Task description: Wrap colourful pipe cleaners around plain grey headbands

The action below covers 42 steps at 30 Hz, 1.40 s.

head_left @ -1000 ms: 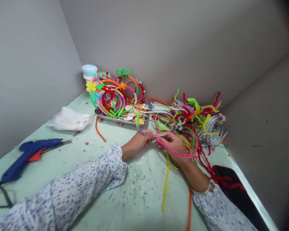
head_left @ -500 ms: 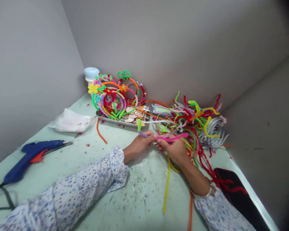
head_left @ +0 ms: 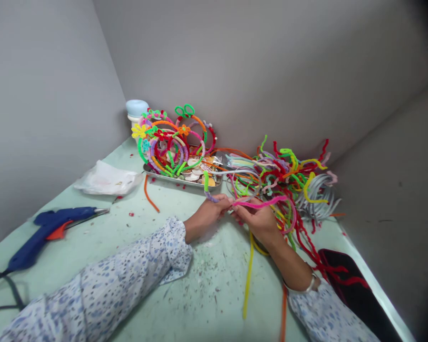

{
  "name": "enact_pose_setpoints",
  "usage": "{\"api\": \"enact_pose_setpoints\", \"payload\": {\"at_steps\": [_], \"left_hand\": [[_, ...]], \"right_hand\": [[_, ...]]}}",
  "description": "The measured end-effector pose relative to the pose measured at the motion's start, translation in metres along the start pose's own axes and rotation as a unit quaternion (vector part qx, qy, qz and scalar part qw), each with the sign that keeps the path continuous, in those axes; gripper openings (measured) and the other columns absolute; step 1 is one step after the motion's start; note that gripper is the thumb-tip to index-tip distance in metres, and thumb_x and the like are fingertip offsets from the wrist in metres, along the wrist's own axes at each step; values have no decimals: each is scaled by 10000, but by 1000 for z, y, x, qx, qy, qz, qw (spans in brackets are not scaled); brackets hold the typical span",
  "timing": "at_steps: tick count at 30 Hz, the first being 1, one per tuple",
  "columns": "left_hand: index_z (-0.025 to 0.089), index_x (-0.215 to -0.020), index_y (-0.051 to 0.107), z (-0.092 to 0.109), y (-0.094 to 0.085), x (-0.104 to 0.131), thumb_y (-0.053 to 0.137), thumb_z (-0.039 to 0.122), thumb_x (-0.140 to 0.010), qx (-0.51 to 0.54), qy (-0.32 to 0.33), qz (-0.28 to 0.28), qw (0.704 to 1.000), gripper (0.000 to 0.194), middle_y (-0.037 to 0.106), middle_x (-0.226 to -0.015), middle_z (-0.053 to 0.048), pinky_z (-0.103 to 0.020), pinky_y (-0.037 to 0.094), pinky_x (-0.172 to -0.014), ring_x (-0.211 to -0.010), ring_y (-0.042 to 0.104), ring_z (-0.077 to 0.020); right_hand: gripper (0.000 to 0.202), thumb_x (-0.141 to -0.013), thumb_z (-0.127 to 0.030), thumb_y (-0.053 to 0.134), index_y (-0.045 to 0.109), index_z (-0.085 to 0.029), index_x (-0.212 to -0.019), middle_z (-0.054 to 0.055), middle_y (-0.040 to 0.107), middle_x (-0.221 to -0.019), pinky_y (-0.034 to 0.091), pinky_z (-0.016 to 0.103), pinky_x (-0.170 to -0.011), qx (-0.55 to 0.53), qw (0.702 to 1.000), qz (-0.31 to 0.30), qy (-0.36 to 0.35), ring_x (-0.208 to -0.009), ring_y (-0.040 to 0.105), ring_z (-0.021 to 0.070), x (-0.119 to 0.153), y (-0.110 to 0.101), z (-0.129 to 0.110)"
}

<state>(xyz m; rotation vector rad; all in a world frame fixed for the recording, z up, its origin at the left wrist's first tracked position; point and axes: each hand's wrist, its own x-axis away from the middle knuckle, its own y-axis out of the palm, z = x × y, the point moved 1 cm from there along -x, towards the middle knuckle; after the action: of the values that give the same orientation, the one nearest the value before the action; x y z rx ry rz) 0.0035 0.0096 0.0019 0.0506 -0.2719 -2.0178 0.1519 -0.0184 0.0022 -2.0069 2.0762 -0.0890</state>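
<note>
Near the middle of the table, my left hand [head_left: 207,214] is closed on a headband whose visible end is wrapped in green and purple fuzzy stem [head_left: 207,184]. Its fingertips meet those of my right hand [head_left: 257,219], which pinches a bright pink pipe cleaner [head_left: 262,204]. The pink strand runs to the right over my right hand, its far end by the heap of coloured pipe cleaners [head_left: 281,166]. The part of the headband between my fingers is hidden.
Decorated headbands [head_left: 174,142] stand in a metal tray [head_left: 185,183] of small discs. A blue glue gun [head_left: 39,237] and a plastic bag [head_left: 107,179] lie left. Grey hoops [head_left: 317,199] and a dark phone [head_left: 349,280] are right; a lidded jar [head_left: 137,111] stands behind.
The free end of the pink pipe cleaner has shifted a little right and up. Both hands keep nearly the same place and hold; the whole view has moved very slightly.
</note>
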Motion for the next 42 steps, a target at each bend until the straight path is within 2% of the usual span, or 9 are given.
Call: {"api": "enact_pose_setpoints", "payload": {"at_steps": [5, 12, 19, 28, 34, 42], "left_hand": [[172, -579, 426, 2, 1, 0, 569, 360, -761, -1, 4, 6, 1000, 298, 349, -522, 50, -277, 176, -511, -487, 260, -74], [169, -597, 442, -1, 3, 1, 575, 355, -762, -2, 13, 13, 1000, 282, 380, -549, 41, -274, 193, -522, -514, 290, -81], [171, -639, 461, -3, 3, 3, 532, 338, -800, -26, 30, 10, 999, 243, 357, -543, 48, -276, 186, -500, -504, 289, -84], [173, -681, 484, -3, 1, 6, 489, 383, -848, -58, 55, -16, 997, 268, 392, -584, 39, -267, 244, -527, -540, 342, -94], [177, -698, 495, -5, 2, 7, 522, 333, -821, -70, 46, -10, 996, 200, 405, -568, 42, -266, 254, -535, -537, 345, -98], [178, -707, 506, -2, 3, 9, 533, 324, -828, -108, 66, -16, 992, 191, 428, -563, 43, -257, 286, -564, -545, 359, -103]], "right_hand": [[286, -747, -472, 681, 656, -188, -766, 40, 686, -622, 482, 271, -494, 8, 1000, 16, 21, -541, 633, 177, 1, 3, 3], [312, -717, -499, 708, 648, -194, -752, 47, 699, -656, 490, 283, -519, -3, 999, 34, 12, -554, 634, 181, 1, 4, 6], [289, -719, -461, 721, 649, -189, -782, 38, 691, -646, 470, 270, -505, -13, 999, 36, 23, -539, 617, 167, 2, 4, 2], [223, -712, -373, 734, 642, -178, -770, -10, 640, -570, 437, 242, -504, -82, 995, -1, 60, -516, 563, 128, 0, -1, -1], [191, -709, -337, 738, 648, -169, -724, -18, 622, -552, 420, 229, -504, -120, 988, -13, 93, -497, 536, 108, -4, -3, 5], [147, -711, -288, 677, 629, -165, -647, -19, 578, -495, 389, 220, -467, -154, 980, -30, 121, -450, 493, 100, -6, -2, 8]]}}
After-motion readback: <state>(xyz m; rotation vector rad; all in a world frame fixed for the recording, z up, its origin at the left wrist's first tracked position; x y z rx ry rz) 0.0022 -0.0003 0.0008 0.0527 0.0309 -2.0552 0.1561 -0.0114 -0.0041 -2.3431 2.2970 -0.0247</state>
